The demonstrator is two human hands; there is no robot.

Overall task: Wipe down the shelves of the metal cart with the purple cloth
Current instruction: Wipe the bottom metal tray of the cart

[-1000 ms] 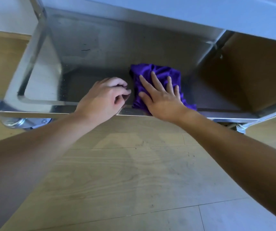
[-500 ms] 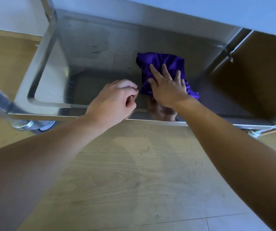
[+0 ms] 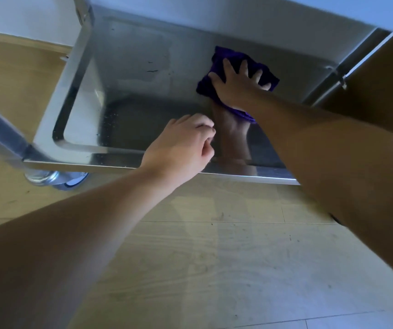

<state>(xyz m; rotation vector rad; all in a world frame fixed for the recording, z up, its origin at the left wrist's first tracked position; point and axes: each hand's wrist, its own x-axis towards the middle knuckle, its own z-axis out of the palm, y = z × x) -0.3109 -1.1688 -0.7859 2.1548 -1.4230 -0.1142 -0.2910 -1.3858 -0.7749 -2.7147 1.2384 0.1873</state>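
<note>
The purple cloth (image 3: 221, 58) lies bunched on the bottom shelf of the metal cart (image 3: 143, 74), toward its far right. My right hand (image 3: 237, 84) presses flat on the cloth with fingers spread; the cloth's middle is hidden under the palm. My left hand (image 3: 182, 148) rests loosely curled at the shelf's front rim (image 3: 83, 163), with nothing visible in it. The shiny shelf mirrors my right forearm between the two hands.
A caster wheel (image 3: 55, 179) sits under the cart's front left corner. An upright post (image 3: 81, 41) rises on the left and another (image 3: 343, 67) on the right. An upper shelf overhangs at the top. Wooden floor (image 3: 214, 257) lies in front, a brown surface (image 3: 381, 91) on the right.
My right hand has slid the cloth away from the front rim toward the back right of the shelf. My left hand stays at the front rim.
</note>
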